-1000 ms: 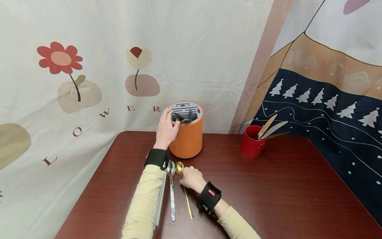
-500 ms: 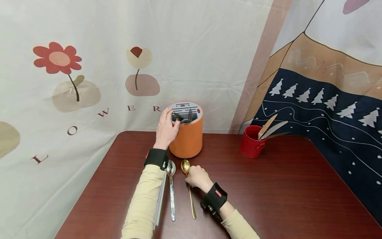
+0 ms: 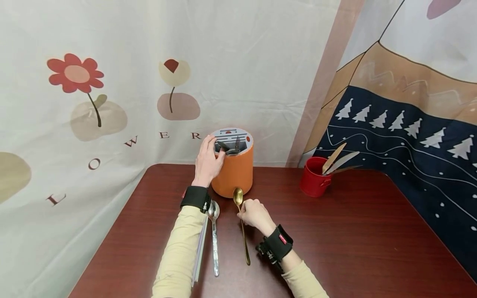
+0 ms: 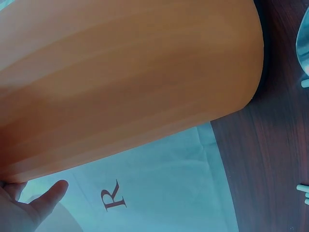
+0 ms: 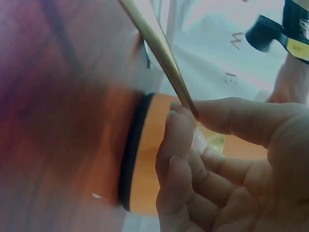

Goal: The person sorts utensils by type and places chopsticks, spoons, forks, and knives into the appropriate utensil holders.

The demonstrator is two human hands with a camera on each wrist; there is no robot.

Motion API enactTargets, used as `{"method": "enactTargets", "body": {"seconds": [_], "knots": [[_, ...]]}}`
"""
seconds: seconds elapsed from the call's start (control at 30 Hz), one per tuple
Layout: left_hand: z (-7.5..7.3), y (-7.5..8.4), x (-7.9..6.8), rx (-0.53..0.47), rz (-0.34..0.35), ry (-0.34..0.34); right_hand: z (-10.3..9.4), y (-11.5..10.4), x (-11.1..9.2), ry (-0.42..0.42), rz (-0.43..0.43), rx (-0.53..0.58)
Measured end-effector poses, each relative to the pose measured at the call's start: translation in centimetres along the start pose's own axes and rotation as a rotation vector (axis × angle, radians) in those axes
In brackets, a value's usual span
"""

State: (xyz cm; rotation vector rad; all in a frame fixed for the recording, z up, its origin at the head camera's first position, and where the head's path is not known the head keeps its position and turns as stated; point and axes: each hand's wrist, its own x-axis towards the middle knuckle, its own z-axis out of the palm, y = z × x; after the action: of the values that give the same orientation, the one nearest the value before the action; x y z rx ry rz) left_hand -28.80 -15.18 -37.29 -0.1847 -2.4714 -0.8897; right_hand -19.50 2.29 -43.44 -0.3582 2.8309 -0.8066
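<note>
My right hand [image 3: 256,215] pinches a long gold spoon [image 3: 244,240] by its handle between thumb and fingertips. The bowl points away from me, overlapping the foot of the orange cylindrical cutlery holder [image 3: 232,178] in the head view. My left hand [image 3: 208,163] rests at the left of the holder's rim, thumb at the front edge and fingers extended along the side. Dark cutlery and a fork [image 3: 237,142] stand in the holder's opening. In the right wrist view the gold handle [image 5: 161,48] rises from the fingertips; the spoon's bowl is mostly hidden behind them.
A silver spoon [image 3: 215,248] lies on the dark red table [image 3: 354,240] beside my left forearm. Long greyish strips [image 3: 200,252] lie partly under that sleeve. A red bucket [image 3: 314,182] with several utensils stands back right. Printed cloth [image 3: 253,74] hangs behind the table.
My right hand has moved right and away from me with the gold spoon, carrying its bowl from beside the silver spoon to the holder's foot. The left hand has stayed at the rim.
</note>
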Motion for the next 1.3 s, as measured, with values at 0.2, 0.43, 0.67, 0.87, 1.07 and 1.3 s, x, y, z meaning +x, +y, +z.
{"method": "enactTargets", "body": {"seconds": [0.2, 0.43, 0.67, 0.87, 1.07, 1.3], "knots": [[0.1, 0.0, -0.1, -0.001, -0.003, -0.004, -1.1, 0.4, -0.3, 0.06, -0.059, 0.048], [0.1, 0.0, -0.1, 0.0, 0.005, 0.009, -2.4, 0.4, -0.6, 0.177, -0.132, 0.095], [0.2, 0.0, 0.0, 0.0, 0.011, 0.015, -3.5, 0.3, -0.8, 0.323, -0.166, 0.203], [0.1, 0.0, -0.1, -0.004, 0.015, 0.017, -4.2, 0.3, -1.1, 0.498, -0.245, 0.294], [0.1, 0.0, -0.1, -0.004, 0.018, 0.022, -4.9, 0.2, -1.4, 0.668, -0.299, 0.379], [0.1, 0.0, 0.0, -0.003, 0.015, 0.024, -5.5, 0.3, -1.5, 0.828, -0.346, 0.472]]}}
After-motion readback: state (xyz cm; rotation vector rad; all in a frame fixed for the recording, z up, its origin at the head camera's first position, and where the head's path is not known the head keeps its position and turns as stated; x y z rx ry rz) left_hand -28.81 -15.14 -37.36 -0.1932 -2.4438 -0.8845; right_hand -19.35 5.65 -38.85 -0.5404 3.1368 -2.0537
